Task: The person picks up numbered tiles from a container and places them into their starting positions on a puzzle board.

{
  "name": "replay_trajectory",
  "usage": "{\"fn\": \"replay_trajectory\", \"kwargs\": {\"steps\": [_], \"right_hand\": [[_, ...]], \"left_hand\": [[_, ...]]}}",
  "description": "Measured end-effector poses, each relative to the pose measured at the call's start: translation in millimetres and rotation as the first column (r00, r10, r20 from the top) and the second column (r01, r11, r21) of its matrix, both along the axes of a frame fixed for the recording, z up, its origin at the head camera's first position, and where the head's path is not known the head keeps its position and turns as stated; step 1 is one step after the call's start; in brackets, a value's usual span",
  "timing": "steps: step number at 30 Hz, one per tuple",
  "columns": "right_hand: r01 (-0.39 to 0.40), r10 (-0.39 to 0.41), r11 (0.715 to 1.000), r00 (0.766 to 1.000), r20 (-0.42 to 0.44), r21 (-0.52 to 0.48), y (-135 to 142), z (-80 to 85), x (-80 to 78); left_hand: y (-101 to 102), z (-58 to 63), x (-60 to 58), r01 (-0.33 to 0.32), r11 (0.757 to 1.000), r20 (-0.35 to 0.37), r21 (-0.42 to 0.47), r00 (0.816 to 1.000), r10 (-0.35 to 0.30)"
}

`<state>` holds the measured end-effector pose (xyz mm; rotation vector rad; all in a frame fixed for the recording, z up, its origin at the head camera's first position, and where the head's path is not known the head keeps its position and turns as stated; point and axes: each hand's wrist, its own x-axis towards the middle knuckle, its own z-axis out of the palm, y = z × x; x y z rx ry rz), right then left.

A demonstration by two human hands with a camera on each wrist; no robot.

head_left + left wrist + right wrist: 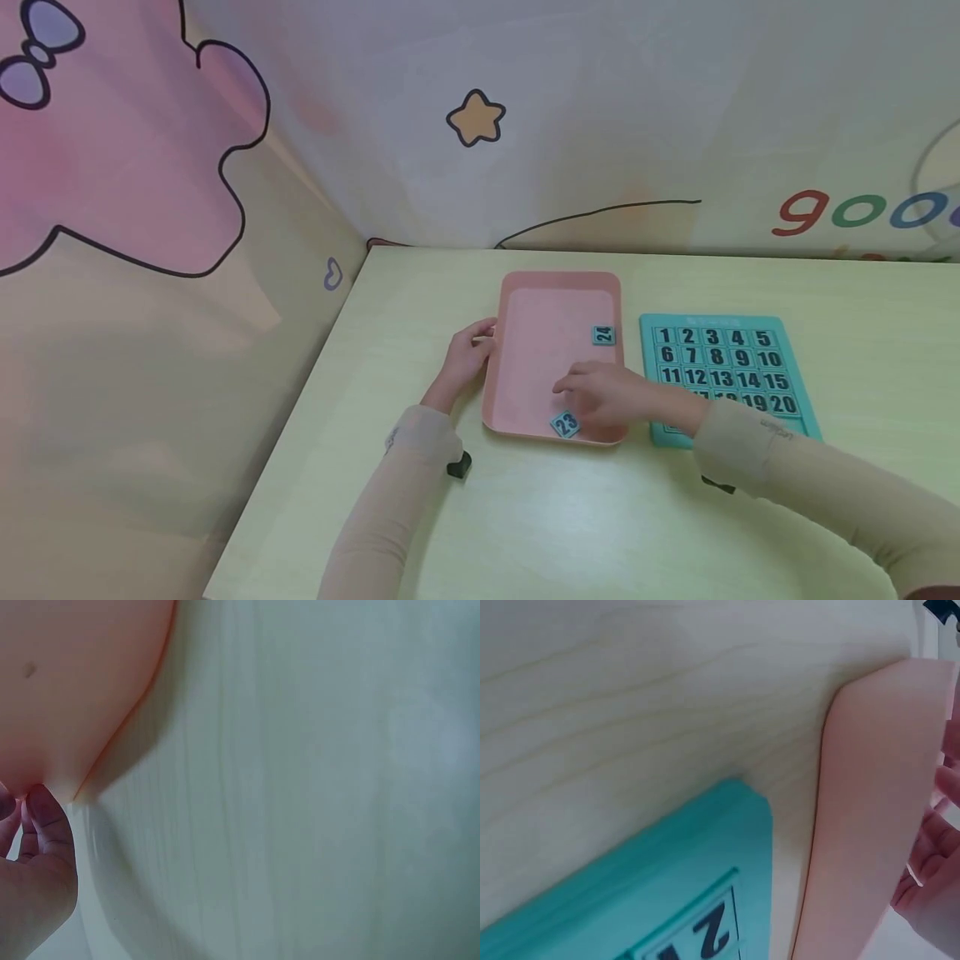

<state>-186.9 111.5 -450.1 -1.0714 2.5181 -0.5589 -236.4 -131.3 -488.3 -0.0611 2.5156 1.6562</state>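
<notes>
My left hand [468,354] grips the left rim of a pink tray [517,283], thumb on one side and fingers on the other; the left wrist view shows this pinch close up. Over the tray's lower right part is my right hand [607,390], its fingers loosely bent and pointing left, with no tile visible in them. A number tile marked 23 [566,423] lies tilted in the tray, close below those fingers. Another tile marked 24 [603,335] lies turned sideways by the tray's right wall. The right wrist view shows the right hand [934,877] partly behind the tray wall.
A teal number board [798,392] lies right of the tray, its upper rows filled in order from 1; my right forearm covers part of its lower rows. The pale wooden table [555,517] meets a decorated wall [600,125] at the back and another at the left.
</notes>
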Motion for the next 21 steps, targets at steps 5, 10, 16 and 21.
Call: {"fn": "replay_trajectory", "kwargs": {"steps": [5, 10, 16, 21], "right_hand": [[-0.015, 0.011, 0.997, 0.998, 0.054, 0.07, -8, -5.7, 2.2], [-0.034, 0.027, 0.993, 0.998, 0.065, 0.11, -12, -10.3, 4.0], [-0.037, 0.032, 0.991, 0.999, 0.044, 0.127, -16, -13.7, 5.2], [-0.041, 0.04, 0.992, 0.999, 0.012, 0.118, -15, -12.7, 5.8]], "left_hand": [[0, -0.3, -1.2, 0.002, 1.0, -0.004, 0.002, 1.0, -0.002], [0, 0.0, -1.3, 0.003, 1.0, -0.006, 0.006, 1.0, -0.003], [0, 0.6, -0.9, 0.0, 1.0, 0.0, 0.006, 1.0, 0.0], [1, 0.4, -0.9, -0.005, 1.0, 0.0, 0.001, 1.0, 0.005]]}}
